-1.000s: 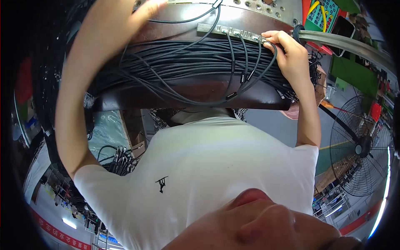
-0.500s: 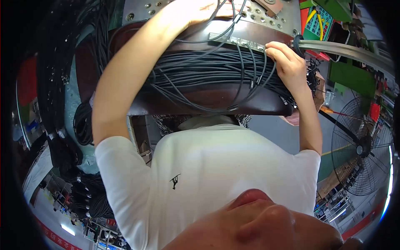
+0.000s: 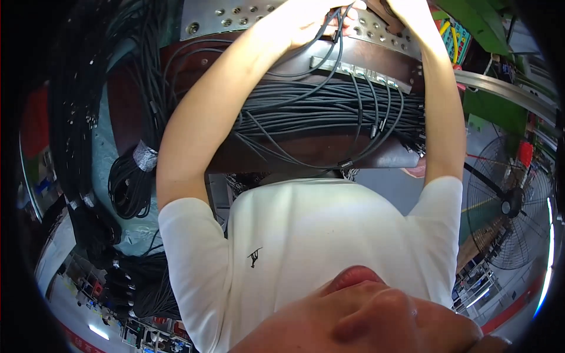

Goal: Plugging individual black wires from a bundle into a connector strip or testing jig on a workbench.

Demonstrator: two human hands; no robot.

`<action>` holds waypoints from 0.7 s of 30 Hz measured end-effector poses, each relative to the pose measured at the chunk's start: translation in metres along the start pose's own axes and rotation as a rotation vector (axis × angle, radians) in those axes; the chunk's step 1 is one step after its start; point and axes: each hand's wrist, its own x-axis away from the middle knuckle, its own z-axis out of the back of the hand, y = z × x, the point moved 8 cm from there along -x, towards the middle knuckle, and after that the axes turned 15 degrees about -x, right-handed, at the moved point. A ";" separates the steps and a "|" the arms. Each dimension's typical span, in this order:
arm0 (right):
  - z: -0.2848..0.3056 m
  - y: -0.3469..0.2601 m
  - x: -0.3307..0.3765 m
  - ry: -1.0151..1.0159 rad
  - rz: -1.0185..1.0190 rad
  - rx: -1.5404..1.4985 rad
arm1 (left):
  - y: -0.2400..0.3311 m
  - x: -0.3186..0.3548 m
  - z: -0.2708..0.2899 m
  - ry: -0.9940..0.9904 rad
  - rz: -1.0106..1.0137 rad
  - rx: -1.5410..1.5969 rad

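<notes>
At the far edge of the view, my left hand (image 3: 321, 25) has its fingers closed round thin black cables (image 3: 339, 36). My right hand (image 3: 406, 8) reaches up beside it, cut off by the top edge, so its fingers do not show. Below them lies a narrow metal connector strip (image 3: 329, 64), with several cables plugged into it that hang down in curves. A thick bundle of black cables (image 3: 294, 106) lies across the brown surface (image 3: 288, 146) under the strip.
Behind the strip stands a metal plate with round holes (image 3: 206, 17). Hanks of black cable (image 3: 132, 182) hang at the left. A metal rail (image 3: 506, 85) runs off to the right, above a large fan (image 3: 500, 206). Yellow-handled pliers (image 3: 454, 44) lie at the far right.
My right hand has left the right end of the connector strip and moved up to the far edge, near my left hand. My left hand stays with the cables. The whole view has shifted slightly.
</notes>
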 end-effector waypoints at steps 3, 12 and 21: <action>-0.009 -0.004 -0.012 0.012 0.126 0.031 | 0.033 0.017 -0.004 0.028 -0.321 -0.158; 0.007 0.005 0.004 0.133 0.645 0.213 | 0.028 0.043 -0.017 -0.028 0.330 0.574; -0.013 0.028 0.036 -0.343 0.556 0.021 | 0.065 0.187 0.035 0.048 0.385 0.665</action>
